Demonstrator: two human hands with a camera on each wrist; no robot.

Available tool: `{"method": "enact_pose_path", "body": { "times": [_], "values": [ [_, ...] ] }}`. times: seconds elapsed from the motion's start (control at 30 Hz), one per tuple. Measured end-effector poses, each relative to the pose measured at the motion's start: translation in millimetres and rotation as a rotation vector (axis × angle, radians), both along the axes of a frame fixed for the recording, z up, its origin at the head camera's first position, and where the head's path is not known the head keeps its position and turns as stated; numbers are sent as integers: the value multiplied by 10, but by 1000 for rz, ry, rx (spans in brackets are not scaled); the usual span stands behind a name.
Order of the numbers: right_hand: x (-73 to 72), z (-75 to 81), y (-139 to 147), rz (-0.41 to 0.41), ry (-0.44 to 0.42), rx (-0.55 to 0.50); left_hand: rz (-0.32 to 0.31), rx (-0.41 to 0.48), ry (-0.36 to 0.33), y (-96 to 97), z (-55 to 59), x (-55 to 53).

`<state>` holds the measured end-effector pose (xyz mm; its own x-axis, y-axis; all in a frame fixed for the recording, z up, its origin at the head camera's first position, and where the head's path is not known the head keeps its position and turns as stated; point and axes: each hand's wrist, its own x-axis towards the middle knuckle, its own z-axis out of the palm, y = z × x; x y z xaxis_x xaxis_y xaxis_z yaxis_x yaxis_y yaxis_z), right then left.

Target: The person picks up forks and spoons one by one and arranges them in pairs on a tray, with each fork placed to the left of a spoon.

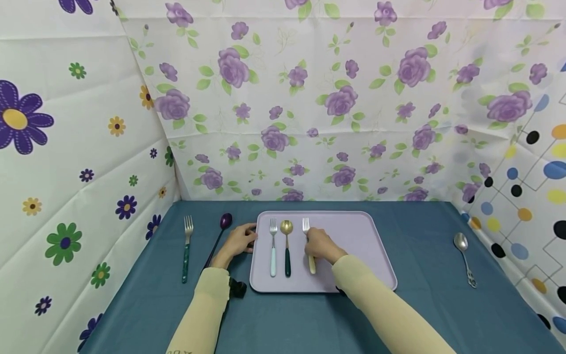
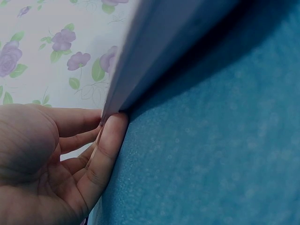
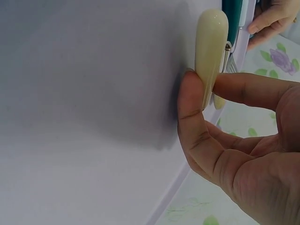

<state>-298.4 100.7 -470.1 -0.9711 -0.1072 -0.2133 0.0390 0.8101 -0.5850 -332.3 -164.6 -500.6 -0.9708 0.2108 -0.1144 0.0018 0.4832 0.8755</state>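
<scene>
My right hand (image 1: pixel 324 245) pinches a fork with a cream handle (image 1: pixel 312 266) over the lilac tray (image 1: pixel 358 246). In the right wrist view thumb and finger grip its cream handle (image 3: pixel 211 44) close over the tray surface. Left of it on the tray lie a gold spoon with a dark green handle (image 1: pixel 288 263) and a fork with a pale blue handle (image 1: pixel 272 260), side by side, tines and bowl pointing away. My left hand (image 1: pixel 239 241) grips the tray's left rim, its fingers (image 2: pixel 105 145) right at the edge in the left wrist view.
Left of the tray lie a fork with a green handle (image 1: pixel 185 255) and a dark purple spoon (image 1: pixel 226 221), partly hidden by my left arm. A silver spoon (image 1: pixel 461 242) lies far right on the blue tablecloth (image 1: pixel 424 275). Flowered curtains (image 1: pixel 309 98) enclose the table.
</scene>
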Motion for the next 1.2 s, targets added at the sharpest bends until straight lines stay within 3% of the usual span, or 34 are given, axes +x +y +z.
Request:
{"method": "enact_pose_path", "body": {
  "times": [0.83,1.2],
  "values": [
    [54,-28,-4,-13,1,0,-13,-3,-13,8,-11,11],
    [34,114,115,-1,13,9,-13,4,-12,-11,-11,-14]
  ]
}}
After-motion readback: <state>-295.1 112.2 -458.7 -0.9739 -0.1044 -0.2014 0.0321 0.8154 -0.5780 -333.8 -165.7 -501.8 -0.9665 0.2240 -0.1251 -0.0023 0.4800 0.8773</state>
